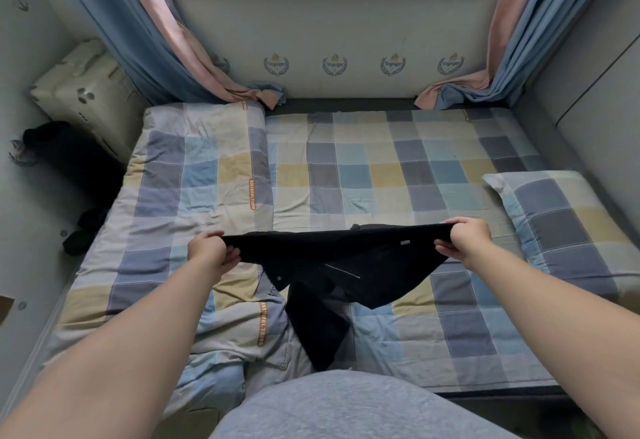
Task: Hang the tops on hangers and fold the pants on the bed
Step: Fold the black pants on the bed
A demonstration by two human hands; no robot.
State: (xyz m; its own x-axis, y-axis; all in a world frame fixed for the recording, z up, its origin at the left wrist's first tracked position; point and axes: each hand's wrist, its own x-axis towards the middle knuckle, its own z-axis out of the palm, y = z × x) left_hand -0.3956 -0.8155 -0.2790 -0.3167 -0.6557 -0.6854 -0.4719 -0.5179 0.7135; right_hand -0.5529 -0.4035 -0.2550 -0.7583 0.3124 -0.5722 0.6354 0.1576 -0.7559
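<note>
black pants (332, 265): held up above the near part of the bed, waistband stretched taut between the two hands, zip and button facing up, one leg hanging toward the near edge
left hand (207, 251): fingers and thumb pinching the left end of the waistband
right hand (465, 239): curled round the right end of the waistband
bed (381, 168): covered in a sheet of blue, grey and yellow squares
quilt (194, 175): same check, folded along the left side of the bed
pillow (568, 223): at the right edge of the bed, near the right hand
curtains (145, 43): blue and pink, bunched at both far corners
suitcase (83, 92): cream, left of the bed by the wall
</note>
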